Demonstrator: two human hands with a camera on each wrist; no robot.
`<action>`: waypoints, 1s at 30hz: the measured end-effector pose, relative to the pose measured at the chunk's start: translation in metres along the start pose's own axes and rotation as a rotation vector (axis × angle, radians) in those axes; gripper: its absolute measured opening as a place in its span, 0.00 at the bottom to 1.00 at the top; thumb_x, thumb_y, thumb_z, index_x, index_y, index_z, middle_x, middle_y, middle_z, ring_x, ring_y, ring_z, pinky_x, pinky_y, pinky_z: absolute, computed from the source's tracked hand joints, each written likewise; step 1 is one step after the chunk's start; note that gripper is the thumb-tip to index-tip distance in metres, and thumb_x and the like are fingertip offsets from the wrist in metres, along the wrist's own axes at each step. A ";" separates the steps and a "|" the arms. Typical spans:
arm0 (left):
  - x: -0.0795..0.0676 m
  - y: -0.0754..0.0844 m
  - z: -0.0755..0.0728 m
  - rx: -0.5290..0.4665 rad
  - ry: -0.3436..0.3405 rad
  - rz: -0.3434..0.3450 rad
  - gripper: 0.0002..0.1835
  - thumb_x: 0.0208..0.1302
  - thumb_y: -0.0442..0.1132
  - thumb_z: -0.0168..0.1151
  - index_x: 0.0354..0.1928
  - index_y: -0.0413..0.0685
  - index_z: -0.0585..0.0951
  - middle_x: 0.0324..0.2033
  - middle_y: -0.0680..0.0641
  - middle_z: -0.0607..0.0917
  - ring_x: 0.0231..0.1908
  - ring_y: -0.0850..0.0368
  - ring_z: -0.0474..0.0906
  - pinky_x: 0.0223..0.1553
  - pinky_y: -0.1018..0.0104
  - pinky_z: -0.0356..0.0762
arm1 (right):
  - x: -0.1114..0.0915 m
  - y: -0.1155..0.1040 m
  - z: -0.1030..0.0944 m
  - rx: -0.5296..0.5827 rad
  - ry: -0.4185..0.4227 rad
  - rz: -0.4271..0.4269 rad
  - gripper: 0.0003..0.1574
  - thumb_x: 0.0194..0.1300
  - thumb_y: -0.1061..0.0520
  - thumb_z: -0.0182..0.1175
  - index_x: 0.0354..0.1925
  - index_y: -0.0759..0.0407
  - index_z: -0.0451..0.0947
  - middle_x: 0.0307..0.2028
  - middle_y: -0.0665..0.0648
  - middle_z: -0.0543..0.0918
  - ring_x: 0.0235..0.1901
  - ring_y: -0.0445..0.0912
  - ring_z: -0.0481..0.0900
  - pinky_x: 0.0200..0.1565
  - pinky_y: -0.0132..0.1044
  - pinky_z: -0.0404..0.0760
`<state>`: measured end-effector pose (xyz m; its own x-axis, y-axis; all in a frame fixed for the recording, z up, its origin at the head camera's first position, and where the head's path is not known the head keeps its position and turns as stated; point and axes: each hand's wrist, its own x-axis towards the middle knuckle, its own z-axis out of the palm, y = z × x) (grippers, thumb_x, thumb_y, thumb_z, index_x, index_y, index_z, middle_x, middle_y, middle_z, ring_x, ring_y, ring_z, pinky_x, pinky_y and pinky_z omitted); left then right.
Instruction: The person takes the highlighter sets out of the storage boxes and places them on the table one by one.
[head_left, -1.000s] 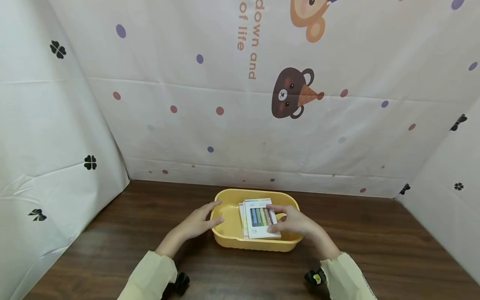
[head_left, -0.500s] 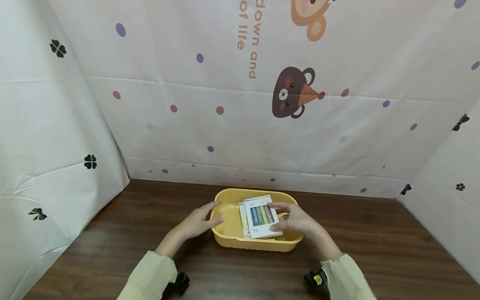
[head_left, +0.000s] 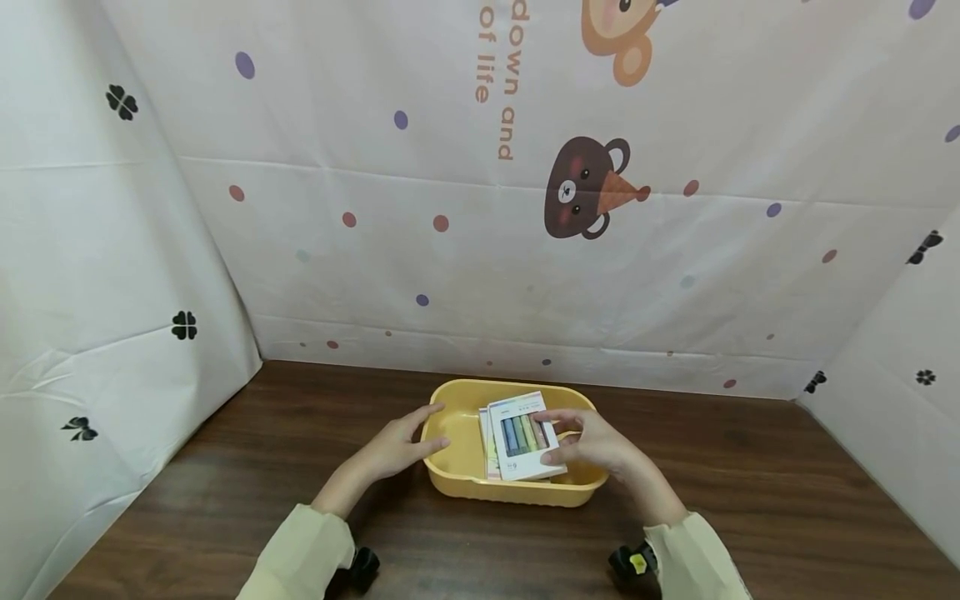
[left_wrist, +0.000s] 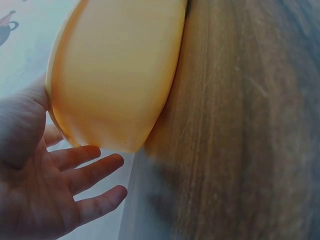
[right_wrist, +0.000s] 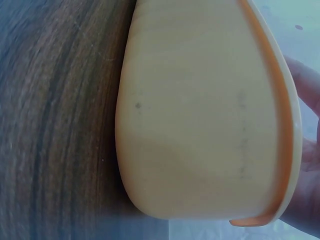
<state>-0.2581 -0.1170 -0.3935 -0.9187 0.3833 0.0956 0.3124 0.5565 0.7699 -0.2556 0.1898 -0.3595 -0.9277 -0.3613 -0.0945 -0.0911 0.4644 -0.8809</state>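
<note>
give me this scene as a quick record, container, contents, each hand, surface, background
container: yellow tub, on the table
contents: white box with coloured sticks showing in its window, askew over a flat item, mostly hidden
left hand: at the tub's left end, fingers spread, thumb over the rim
right hand: holds the white box at its right side, inside the tub
surface: dark wood-grain table
background: white printed cloth with dots and bears

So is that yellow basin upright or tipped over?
Upright. In the head view the yellow basin has its open top facing up, its base down on the brown tabletop.
</note>
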 end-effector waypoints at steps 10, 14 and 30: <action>0.003 -0.004 0.001 -0.004 0.008 -0.012 0.33 0.61 0.48 0.58 0.66 0.45 0.62 0.62 0.39 0.66 0.62 0.43 0.61 0.59 0.45 0.59 | -0.005 -0.003 -0.002 0.070 -0.015 0.022 0.38 0.47 0.59 0.69 0.59 0.61 0.70 0.46 0.62 0.76 0.42 0.49 0.72 0.40 0.37 0.71; 0.004 -0.005 0.002 -0.014 0.004 -0.014 0.34 0.61 0.49 0.58 0.66 0.45 0.61 0.63 0.40 0.65 0.62 0.43 0.60 0.59 0.45 0.59 | -0.007 0.000 -0.003 0.071 -0.028 0.000 0.39 0.48 0.58 0.70 0.59 0.62 0.69 0.45 0.62 0.77 0.41 0.48 0.74 0.38 0.37 0.74; 0.003 -0.005 0.000 -0.036 -0.006 -0.027 0.35 0.61 0.47 0.59 0.67 0.46 0.59 0.64 0.41 0.63 0.63 0.43 0.58 0.59 0.45 0.58 | -0.014 0.001 -0.005 0.254 -0.057 -0.060 0.44 0.50 0.63 0.67 0.63 0.70 0.60 0.49 0.68 0.75 0.40 0.47 0.79 0.39 0.36 0.79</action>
<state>-0.2627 -0.1182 -0.3974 -0.9251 0.3730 0.0707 0.2784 0.5399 0.7943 -0.2440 0.1993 -0.3568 -0.9007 -0.4305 -0.0581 -0.0452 0.2258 -0.9731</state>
